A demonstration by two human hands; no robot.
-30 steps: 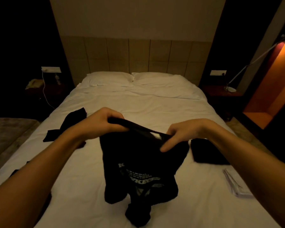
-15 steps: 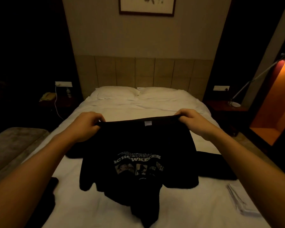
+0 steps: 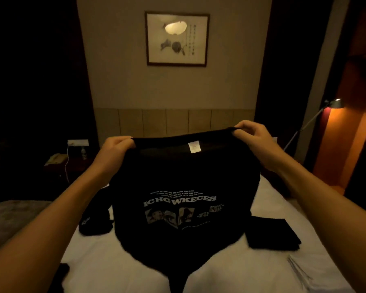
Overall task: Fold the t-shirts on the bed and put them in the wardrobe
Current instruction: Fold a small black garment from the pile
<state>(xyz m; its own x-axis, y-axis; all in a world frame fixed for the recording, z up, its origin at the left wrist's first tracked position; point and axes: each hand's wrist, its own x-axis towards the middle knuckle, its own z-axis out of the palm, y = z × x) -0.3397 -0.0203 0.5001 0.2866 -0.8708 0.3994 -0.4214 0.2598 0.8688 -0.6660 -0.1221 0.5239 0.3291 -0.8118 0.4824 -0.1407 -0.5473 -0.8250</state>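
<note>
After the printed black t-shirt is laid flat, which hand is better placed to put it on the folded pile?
Probably the right hand: the folded black pile lies on the bed's right side.

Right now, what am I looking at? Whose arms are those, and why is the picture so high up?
There is no machine here. The picture comes from a camera worn on a person's head, so you see that person's own two arms reaching forward. The left hand and the right hand each pinch the top edge of a black t-shirt and hold it up, spread open. It has white lettering and small pictures printed on it. Under it is a bed with a white sheet. A folded dark garment lies on the bed to the right, and another dark garment lies to the left. A framed picture hangs on the wall.
</note>
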